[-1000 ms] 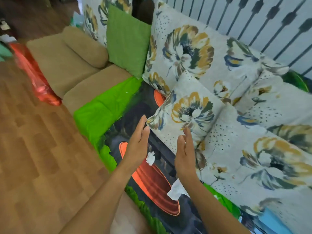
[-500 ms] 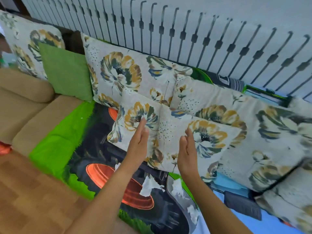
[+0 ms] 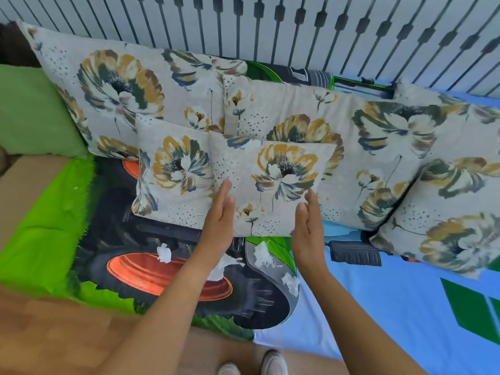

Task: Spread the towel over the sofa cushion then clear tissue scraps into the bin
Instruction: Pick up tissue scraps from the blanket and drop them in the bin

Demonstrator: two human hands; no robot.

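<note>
A printed towel (image 3: 48, 239) with a green border, a dark tractor picture and blue areas lies spread over the sofa seat. Several white tissue scraps rest on it: one (image 3: 164, 253) on the orange wheel, one (image 3: 262, 253) on the grey part, one (image 3: 290, 280) lower right, and one (image 3: 220, 269) partly hidden by my left forearm. My left hand (image 3: 220, 223) and my right hand (image 3: 308, 228) are held flat, palms facing each other, on either side of a small floral cushion (image 3: 273, 182). Neither hand holds anything. No bin is in view.
Several floral cushions (image 3: 121, 90) lean against the sofa back under a grey-and-white patterned wall. A green cushion (image 3: 35, 109) sits at the left beside bare tan sofa upholstery (image 3: 24, 180). Wooden floor (image 3: 54, 334) and my shoes (image 3: 274, 362) show at the bottom.
The view has swung right along the sofa, bringing more tissue scraps and the blue towel end into sight. Both hands stay flat and raised, now flanking the front small cushion.
</note>
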